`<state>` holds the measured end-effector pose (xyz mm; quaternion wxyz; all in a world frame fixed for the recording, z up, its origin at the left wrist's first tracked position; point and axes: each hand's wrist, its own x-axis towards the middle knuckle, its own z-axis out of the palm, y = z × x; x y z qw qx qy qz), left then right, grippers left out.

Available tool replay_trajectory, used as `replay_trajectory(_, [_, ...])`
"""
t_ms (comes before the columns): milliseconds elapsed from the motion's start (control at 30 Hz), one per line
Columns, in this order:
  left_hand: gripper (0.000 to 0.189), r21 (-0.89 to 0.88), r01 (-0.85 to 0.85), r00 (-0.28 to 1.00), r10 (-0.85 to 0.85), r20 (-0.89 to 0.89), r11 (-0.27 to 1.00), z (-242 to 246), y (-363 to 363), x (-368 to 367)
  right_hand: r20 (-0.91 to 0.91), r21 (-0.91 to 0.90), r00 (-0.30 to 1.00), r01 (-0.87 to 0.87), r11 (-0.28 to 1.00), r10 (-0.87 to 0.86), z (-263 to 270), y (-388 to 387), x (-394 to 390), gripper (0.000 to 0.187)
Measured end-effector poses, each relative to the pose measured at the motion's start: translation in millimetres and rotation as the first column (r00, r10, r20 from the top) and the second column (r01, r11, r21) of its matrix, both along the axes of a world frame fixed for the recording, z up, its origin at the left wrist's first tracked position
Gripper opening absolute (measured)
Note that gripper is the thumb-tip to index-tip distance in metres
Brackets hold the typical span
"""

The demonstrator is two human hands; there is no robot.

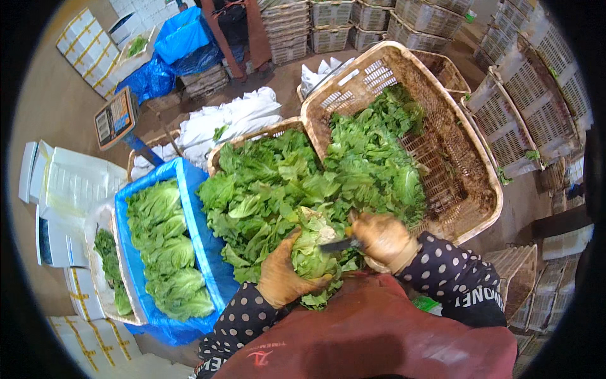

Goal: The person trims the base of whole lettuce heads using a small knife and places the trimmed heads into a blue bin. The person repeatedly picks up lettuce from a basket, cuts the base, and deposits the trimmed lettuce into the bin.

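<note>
My left hand [284,275], in a stained glove, grips a head of leafy lettuce [310,258] close to my red apron [369,331]. The pale cut stem end of the head faces my right hand. In my gloved right hand [382,237], somewhat blurred, is a knife with a dark blade [336,245] and a yellowish part at the handle. The blade lies across the lettuce by its stem end; whether it is cutting in cannot be told. Just beyond both hands, loose green leaves [265,189] heap up over a plastic crate [289,124].
A large muddy plastic crate [440,199], part filled with lettuce leaves [374,156], tilts at right. On the left, lettuce heads [165,246] lie in a blue-lined box [189,237]. Behind it stand a scale display [115,118] and white bags [232,118]. Stacked crates [511,118] line the right side.
</note>
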<state>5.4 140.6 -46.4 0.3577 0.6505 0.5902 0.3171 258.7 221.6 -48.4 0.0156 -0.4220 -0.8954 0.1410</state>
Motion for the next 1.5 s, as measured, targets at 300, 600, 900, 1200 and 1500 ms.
replay_trajectory(300, [0.094,0.116,-0.009,0.974,0.035,-0.224,0.993,-20.9,-25.8,-31.8,0.144,-0.321,0.986,-0.032,0.947,0.082,-25.9,-0.2,-36.7,0.025])
replay_trajectory(600, [0.102,0.295,-0.110,0.983,0.148,-0.110,0.949,-30.0,-28.8,-38.1,0.184,-0.185,0.971,0.184,0.965,-0.150,-67.8,29.4,-15.3,0.017])
replay_trajectory(900, [0.116,-0.291,0.207,0.395,0.192,0.898,0.934,-10.3,-28.0,-42.2,-0.595,-0.477,0.801,-0.286,0.831,-0.066,26.3,7.8,-62.9,0.058])
replay_trajectory(1200, [0.116,-0.033,0.367,0.818,-0.305,0.487,0.930,-29.8,-8.3,-41.8,-0.581,-0.600,0.812,-0.475,0.644,0.057,38.2,46.9,-38.9,0.016])
replay_trajectory(1500, [0.096,0.260,-0.101,0.958,0.165,-0.236,0.960,17.8,-21.6,-20.2,-0.064,0.299,0.989,-0.107,0.948,0.132,37.7,-6.6,-37.5,0.013])
